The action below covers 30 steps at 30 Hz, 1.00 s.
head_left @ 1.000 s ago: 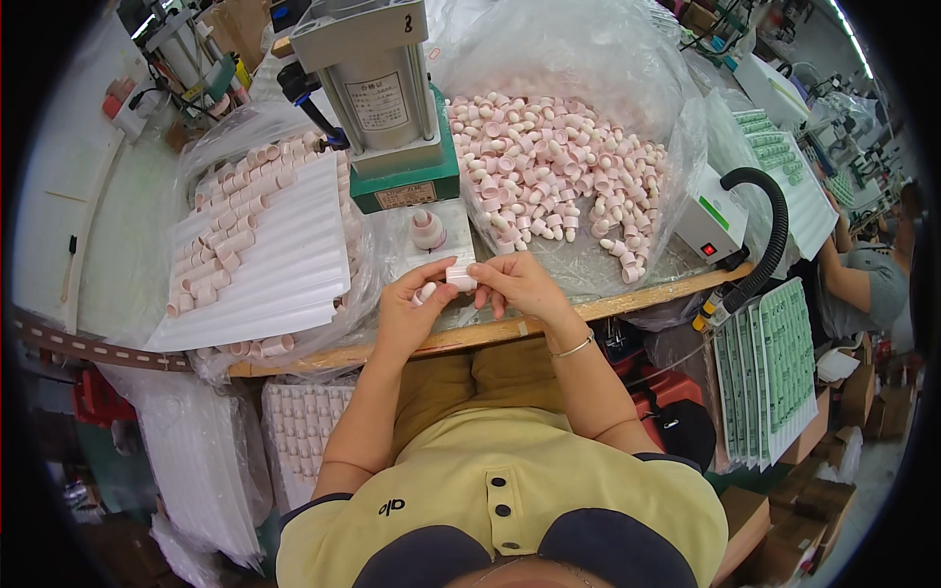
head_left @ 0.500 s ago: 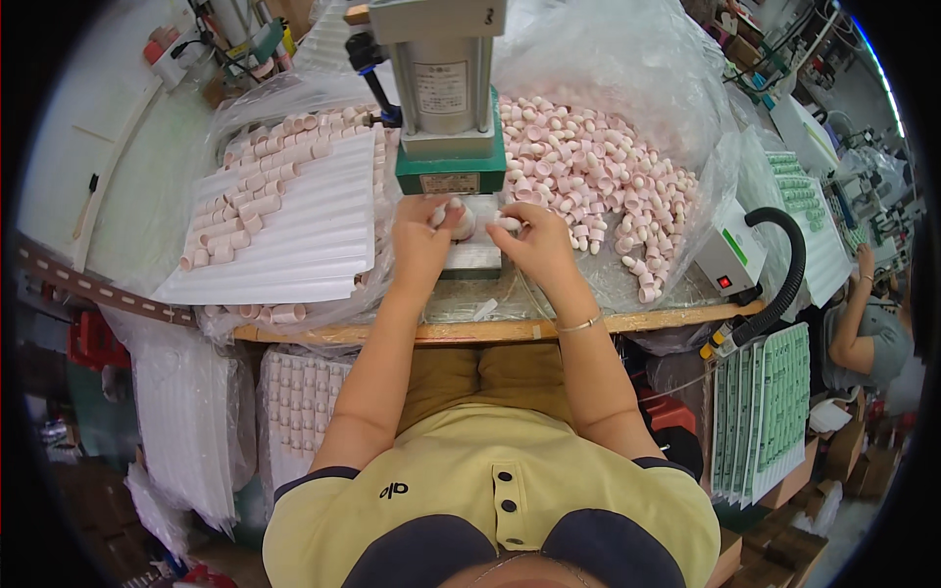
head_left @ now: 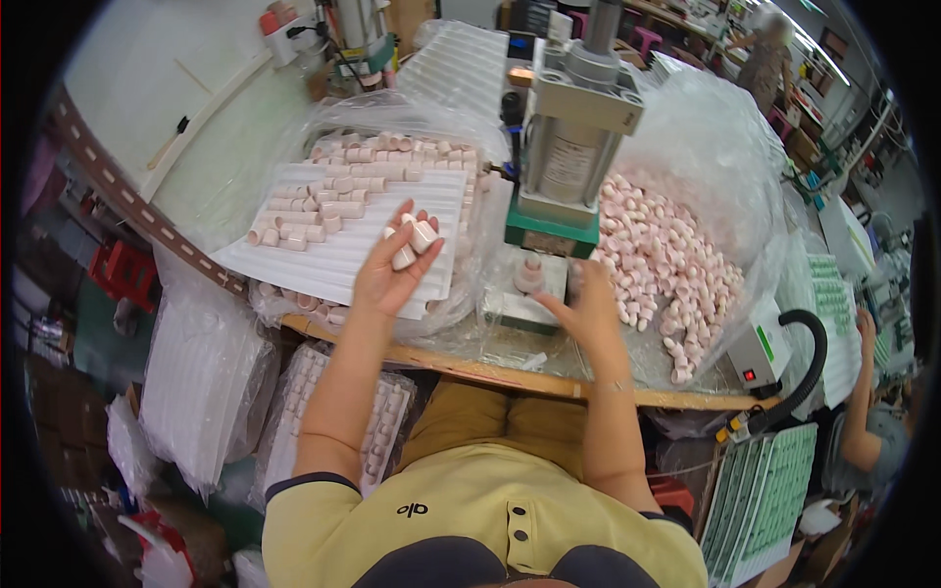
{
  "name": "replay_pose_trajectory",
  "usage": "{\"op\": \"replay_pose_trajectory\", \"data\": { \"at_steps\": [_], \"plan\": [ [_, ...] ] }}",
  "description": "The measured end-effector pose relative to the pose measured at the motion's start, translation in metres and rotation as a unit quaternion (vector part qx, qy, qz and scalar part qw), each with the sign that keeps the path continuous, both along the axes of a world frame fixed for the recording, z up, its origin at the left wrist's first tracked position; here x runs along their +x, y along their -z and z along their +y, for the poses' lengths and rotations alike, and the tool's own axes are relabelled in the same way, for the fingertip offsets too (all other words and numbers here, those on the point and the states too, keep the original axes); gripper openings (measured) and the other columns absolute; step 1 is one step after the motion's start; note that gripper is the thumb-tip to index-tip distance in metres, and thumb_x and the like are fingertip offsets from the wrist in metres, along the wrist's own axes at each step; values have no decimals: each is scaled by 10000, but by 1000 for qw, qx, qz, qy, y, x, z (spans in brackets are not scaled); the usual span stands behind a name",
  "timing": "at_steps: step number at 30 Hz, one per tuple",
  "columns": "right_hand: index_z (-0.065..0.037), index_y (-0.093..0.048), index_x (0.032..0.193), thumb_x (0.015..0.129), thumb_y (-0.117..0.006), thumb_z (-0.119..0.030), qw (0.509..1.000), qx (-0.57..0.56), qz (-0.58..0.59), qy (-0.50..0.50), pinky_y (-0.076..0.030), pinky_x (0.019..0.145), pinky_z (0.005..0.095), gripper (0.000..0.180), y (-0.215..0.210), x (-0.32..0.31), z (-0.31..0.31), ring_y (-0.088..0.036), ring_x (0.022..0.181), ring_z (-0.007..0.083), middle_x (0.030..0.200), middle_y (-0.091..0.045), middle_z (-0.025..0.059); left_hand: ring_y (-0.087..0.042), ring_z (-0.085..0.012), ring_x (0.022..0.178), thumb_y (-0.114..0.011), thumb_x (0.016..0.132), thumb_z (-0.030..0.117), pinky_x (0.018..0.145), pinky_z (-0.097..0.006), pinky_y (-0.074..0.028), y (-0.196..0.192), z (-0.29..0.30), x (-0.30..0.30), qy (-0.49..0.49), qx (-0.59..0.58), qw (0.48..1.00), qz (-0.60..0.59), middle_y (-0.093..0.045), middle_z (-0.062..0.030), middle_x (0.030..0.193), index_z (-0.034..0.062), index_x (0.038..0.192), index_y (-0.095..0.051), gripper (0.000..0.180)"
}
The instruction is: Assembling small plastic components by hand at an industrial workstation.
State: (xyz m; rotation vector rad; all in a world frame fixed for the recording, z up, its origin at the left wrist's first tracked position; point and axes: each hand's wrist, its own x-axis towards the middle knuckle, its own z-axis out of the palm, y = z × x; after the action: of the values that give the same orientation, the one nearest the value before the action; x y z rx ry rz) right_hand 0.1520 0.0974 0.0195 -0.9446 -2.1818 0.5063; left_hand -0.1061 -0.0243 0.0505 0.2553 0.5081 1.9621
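In my left hand (head_left: 384,272), palm up with the fingers curled, lie a few small pale pink caps (head_left: 420,235). The hand hovers over the white corrugated sheet (head_left: 407,201), where rows of pink cylinders (head_left: 314,220) lie on their sides. My right hand (head_left: 593,314) is beside the base of a grey-and-green press (head_left: 564,186), its thumb apart from its motion-blurred fingers; I see nothing in it. One pink piece (head_left: 529,274) stands upright on the press's metal base plate (head_left: 520,309), under the green head.
A big heap of loose pink and white caps (head_left: 662,250) lies on clear plastic sheeting right of the press. Beyond it stands a white box with a red switch (head_left: 757,363) and a black hose (head_left: 812,358). The wooden table edge (head_left: 470,367) runs before me. Another person works at far right.
My left hand has left the press and moved left over the white sheet, holding caps. My right hand has drawn slightly apart from the base. The whole view has shifted leftward.
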Motion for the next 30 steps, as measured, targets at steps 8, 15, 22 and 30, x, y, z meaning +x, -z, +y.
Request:
{"op": "replay_pose_trajectory", "data": {
  "at_steps": [8, 15, 22, 30],
  "plan": [
    [-62, -593, 1058, 659, -758, -164, 933, 10, -234, 274, -442, 806, 422, 444, 64, 166, 24, -528, 971, 344, 995, -559, 164, -557, -290, 1027, -603, 688, -46, 822, -363, -473, -15, 32, -147, -114, -313, 486, 808, -573, -128, 1102, 77, 1072, -578, 404],
    [-21, -615, 1003, 589, -770, -66, 956, -9, -167, 239, -464, 755, 402, 445, 79, 168, 18, -565, 853, 331, 920, -557, 159, -524, -324, 969, -650, 663, 25, 832, -408, -450, 12, 86, -183, -62, -279, 218, 933, -569, -122, 1004, 92, 943, -588, 294],
    [-2, -681, 818, 542, -813, -140, 947, -35, -199, 251, -480, 710, 414, 336, 52, 166, 4, -578, 762, 331, 849, -573, 158, -561, -339, 904, -679, 686, 60, 770, -416, -462, -6, 69, -151, -48, -262, 252, 930, -589, -136, 917, 88, 885, -578, 225],
    [-15, -618, 891, 739, -738, -144, 947, -279, 120, 101, -450, 553, 256, 233, 24, 140, -17, -579, 612, 147, 806, -632, 79, -557, -129, 809, -703, 728, 67, 770, -267, -451, -41, 8, -16, 28, -98, 608, 787, -642, -61, 909, 69, 1090, -647, 367]
  ]
}}
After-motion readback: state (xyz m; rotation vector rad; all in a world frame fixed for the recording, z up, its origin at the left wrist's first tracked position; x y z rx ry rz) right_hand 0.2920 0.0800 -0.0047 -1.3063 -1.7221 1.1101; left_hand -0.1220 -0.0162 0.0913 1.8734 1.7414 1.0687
